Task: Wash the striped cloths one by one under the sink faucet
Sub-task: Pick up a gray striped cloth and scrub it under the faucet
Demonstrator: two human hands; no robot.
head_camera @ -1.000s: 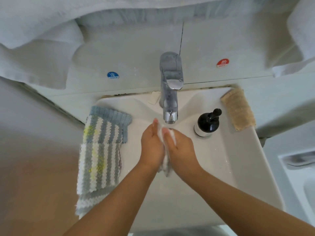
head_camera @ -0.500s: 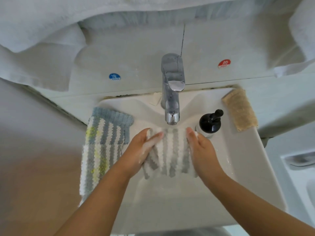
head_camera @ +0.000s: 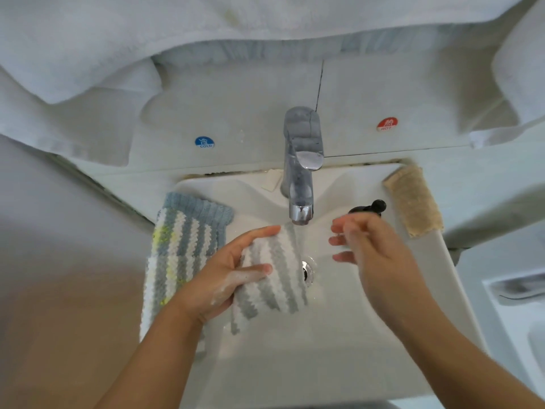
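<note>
Our soapy left hand (head_camera: 224,278) grips the grey-and-white striped knitted cloth (head_camera: 274,278) under the chrome faucet (head_camera: 300,184). Our right hand (head_camera: 371,249) hovers apart, fingers spread, empty.

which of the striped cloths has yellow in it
The cloth draped over the sink's left rim: blue-grey and white stripes with yellow patches. The one in the left hand, the held cloth, is only grey and white.

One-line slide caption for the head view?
Left hand holds a grey-striped cloth under the running faucet; right hand open beside it.
</note>
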